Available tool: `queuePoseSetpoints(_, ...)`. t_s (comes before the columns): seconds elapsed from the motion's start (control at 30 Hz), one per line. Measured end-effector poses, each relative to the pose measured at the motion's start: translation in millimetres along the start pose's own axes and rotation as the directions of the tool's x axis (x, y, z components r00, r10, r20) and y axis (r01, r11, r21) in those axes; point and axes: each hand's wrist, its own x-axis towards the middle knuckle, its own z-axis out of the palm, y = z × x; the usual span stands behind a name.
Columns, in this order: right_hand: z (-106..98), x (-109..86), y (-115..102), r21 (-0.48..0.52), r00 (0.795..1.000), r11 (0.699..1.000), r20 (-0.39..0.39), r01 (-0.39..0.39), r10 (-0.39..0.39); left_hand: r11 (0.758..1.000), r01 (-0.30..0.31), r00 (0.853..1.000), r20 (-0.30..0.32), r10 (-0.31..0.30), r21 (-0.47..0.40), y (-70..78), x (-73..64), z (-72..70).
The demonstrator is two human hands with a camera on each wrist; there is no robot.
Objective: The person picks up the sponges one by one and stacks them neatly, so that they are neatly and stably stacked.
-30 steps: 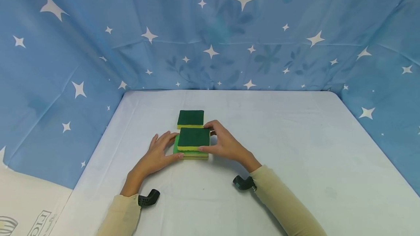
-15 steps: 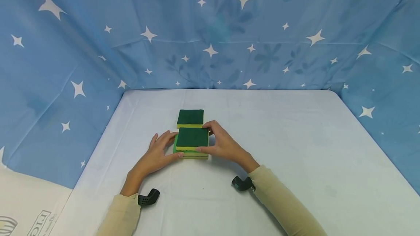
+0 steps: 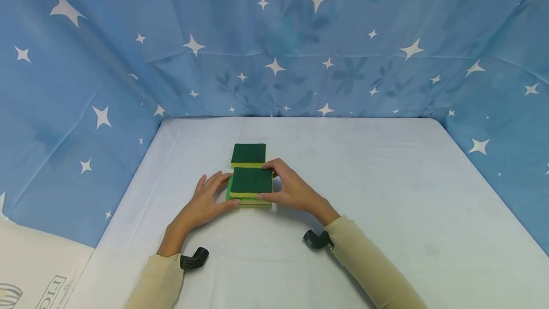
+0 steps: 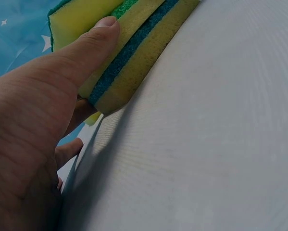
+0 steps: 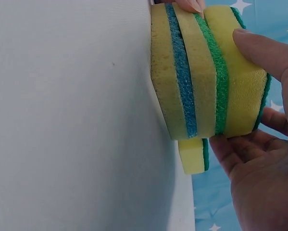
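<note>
A stack of sponges stands on the white table. At its bottom is a sponge with a blue scouring layer (image 5: 183,82), and above that lies a light-green-topped sponge (image 5: 204,72). A yellow sponge with a dark green top (image 3: 251,180) sits uppermost, slightly off the lower ones toward the back. My right hand (image 3: 293,190) pinches this top sponge at its right end, thumb on the near side and fingers on the far side. From the left, my left hand (image 3: 206,204) holds the light-green-topped sponge, its thumb on the near edge; its fingertips are partly hidden behind the stack.
Just behind the stack lies another dark-green-topped sponge (image 3: 249,153) on the white table (image 3: 364,180). A blue curtain (image 3: 274,27) with white stars hangs around the back and sides. Each wrist carries a small black camera (image 3: 195,259).
The top sponge has shifted slightly left over the stack, with my right hand moving along with it. My left hand has stayed in place.
</note>
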Motion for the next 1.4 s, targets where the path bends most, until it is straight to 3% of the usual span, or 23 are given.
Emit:
queuePoseSetpoints(0.37, -6, -1.9, 2, 0.026, 0.999, 1.0, 0.037, 0.014, -0.015, 1.0, -0.009, 1.0, -0.008, 0.009, 0.004, -0.6, 0.9, 0.2)
queuePoseSetpoints(0.6, -16, 1.1, 4, 0.063, 1.0, 0.998, -0.015, 0.011, -0.01, 1.0, -0.024, 1.0, -0.014, 0.024, 0.014, -1.1, 3.0, -2.1)
queuePoseSetpoints(0.93, -34, 0.1, 10, 0.091, 0.994, 0.995, -0.098, -0.049, 0.058, 1.0, -0.027, 1.0, -0.016, 0.027, -0.001, -3.7, 2.3, 0.5)
queuePoseSetpoints(1.4, -39, 13.8, 23, 0.068, 0.984, 0.994, -0.15, -0.081, 0.091, 1.0, -0.028, 0.999, -0.026, 0.028, -0.006, -4.5, 0.0, 2.7)
